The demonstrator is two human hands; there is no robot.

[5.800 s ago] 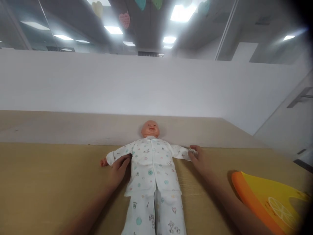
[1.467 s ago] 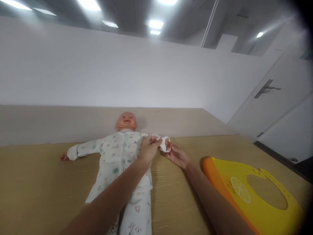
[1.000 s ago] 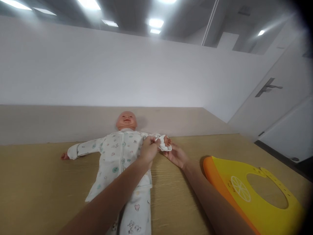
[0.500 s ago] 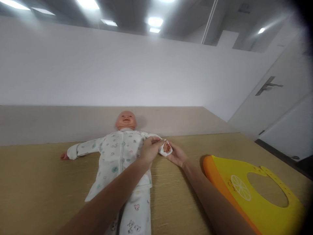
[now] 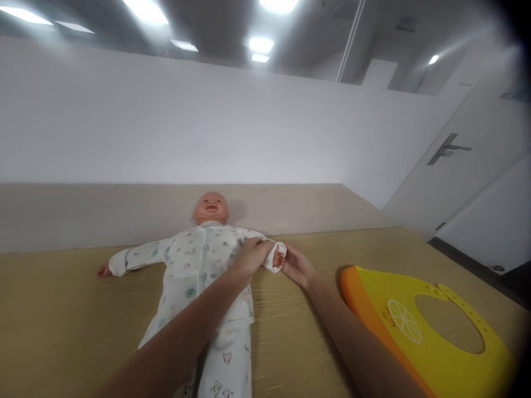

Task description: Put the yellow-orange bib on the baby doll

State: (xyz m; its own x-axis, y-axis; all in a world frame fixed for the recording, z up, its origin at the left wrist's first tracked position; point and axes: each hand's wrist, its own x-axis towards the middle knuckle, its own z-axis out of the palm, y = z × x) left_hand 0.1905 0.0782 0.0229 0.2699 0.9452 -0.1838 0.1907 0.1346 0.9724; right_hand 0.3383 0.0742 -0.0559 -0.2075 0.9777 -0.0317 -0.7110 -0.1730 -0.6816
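A baby doll lies on its back on the wooden table, dressed in a white printed top and matching trousers. Its arm on the right is stretched out sideways. My left hand is closed around that arm's sleeve, close to the wrist. At the sleeve's end, a white cuff rings the doll's small hand. My right hand pinches the cuff's right edge; its fingertips are partly hidden behind it. The doll's other hand pokes out of its own cuff at the left.
A yellow and orange bib with a citrus-slice print lies on the table at the right. Behind the table stands a white wall. A door with a metal handle is at the far right.
The view has shifted slightly. The cuff's opening now looks rounder around the doll's hand. My left hand has stayed on the sleeve, and my right hand has stayed at the cuff.
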